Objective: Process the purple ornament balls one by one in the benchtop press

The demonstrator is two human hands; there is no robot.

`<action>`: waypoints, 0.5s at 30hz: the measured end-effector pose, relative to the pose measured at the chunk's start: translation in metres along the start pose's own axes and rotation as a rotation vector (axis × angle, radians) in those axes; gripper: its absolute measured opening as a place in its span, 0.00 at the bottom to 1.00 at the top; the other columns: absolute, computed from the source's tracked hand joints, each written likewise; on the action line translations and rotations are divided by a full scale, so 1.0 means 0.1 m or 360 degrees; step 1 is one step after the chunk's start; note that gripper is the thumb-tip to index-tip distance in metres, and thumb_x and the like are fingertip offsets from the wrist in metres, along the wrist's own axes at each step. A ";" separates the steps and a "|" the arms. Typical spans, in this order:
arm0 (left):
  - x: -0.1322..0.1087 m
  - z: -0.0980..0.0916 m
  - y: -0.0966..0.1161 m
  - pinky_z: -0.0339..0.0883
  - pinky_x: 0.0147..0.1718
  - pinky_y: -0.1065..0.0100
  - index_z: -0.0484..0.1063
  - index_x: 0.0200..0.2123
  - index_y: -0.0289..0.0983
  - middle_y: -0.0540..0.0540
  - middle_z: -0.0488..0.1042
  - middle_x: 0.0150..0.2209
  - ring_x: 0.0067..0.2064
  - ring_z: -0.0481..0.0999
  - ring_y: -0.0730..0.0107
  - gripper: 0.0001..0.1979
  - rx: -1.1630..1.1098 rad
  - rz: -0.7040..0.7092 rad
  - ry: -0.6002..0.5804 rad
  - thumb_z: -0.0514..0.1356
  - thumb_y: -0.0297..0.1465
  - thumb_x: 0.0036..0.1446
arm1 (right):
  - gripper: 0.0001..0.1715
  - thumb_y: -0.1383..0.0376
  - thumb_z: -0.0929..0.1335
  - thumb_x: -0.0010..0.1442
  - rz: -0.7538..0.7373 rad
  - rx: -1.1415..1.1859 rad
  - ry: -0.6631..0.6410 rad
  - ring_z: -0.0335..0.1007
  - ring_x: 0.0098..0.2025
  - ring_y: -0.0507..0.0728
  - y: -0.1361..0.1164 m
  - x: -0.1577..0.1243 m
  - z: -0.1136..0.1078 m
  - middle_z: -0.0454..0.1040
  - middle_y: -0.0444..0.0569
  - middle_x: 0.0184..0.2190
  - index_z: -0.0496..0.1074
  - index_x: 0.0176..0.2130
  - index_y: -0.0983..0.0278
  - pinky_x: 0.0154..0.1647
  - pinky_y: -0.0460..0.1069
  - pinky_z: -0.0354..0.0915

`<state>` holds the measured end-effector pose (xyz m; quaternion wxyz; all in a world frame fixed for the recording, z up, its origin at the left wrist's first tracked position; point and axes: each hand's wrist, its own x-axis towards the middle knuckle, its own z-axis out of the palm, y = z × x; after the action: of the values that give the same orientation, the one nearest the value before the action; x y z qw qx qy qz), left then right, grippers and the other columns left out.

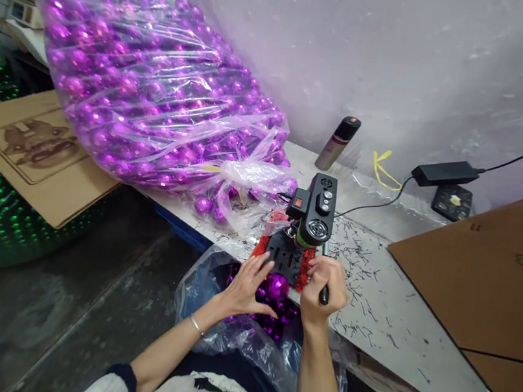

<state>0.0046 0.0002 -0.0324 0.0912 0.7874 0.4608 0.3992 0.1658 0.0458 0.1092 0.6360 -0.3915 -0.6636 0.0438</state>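
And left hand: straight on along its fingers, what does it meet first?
Most likely the black base of the machine: the left hand points at its near left edge. Depth is unclear, so it may be touching or just above.

Head camera: pointed forward and down
Table [368, 303]: viewed closely from above, centre right
Wall [408, 67]: faced, upper right
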 end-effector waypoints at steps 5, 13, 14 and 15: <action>0.69 -0.36 -0.51 0.61 0.65 0.42 0.62 0.67 0.34 0.28 0.69 0.64 0.67 0.69 0.47 0.27 0.0185 -0.0392 0.0187 0.54 0.39 0.70 | 0.16 0.71 0.62 0.68 -0.0028 -0.0006 0.0006 0.71 0.31 0.53 0.09 -0.16 0.03 0.72 0.45 0.27 0.67 0.28 0.61 0.33 0.50 0.64; 1.98 -0.53 -1.14 0.63 0.61 0.48 0.76 0.41 0.27 0.24 0.78 0.48 0.59 0.74 0.38 0.11 0.0097 -0.1184 0.0059 0.68 0.27 0.55 | 0.16 0.72 0.62 0.67 -0.0048 -0.0036 0.0011 0.72 0.31 0.53 0.04 -0.13 0.03 0.71 0.44 0.26 0.66 0.27 0.61 0.32 0.50 0.65; 2.00 -0.53 -1.15 0.64 0.59 0.49 0.77 0.38 0.28 0.26 0.79 0.46 0.58 0.76 0.38 0.09 0.0062 -0.1202 0.0075 0.68 0.28 0.56 | 0.16 0.72 0.62 0.67 -0.0054 -0.0043 0.0014 0.72 0.30 0.53 0.04 -0.12 0.03 0.71 0.44 0.25 0.66 0.27 0.60 0.32 0.50 0.65; 2.00 -0.52 -1.15 0.65 0.58 0.50 0.77 0.37 0.30 0.27 0.80 0.44 0.57 0.76 0.39 0.07 0.0021 -0.1226 0.0097 0.67 0.30 0.58 | 0.16 0.72 0.62 0.66 -0.0062 -0.0049 0.0016 0.72 0.30 0.53 0.04 -0.12 0.03 0.71 0.44 0.25 0.66 0.27 0.60 0.32 0.50 0.65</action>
<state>-0.0564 0.2125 0.0522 0.2157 0.5450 0.7279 0.3558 0.1635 0.0428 0.0970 0.6340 -0.3885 -0.6684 0.0193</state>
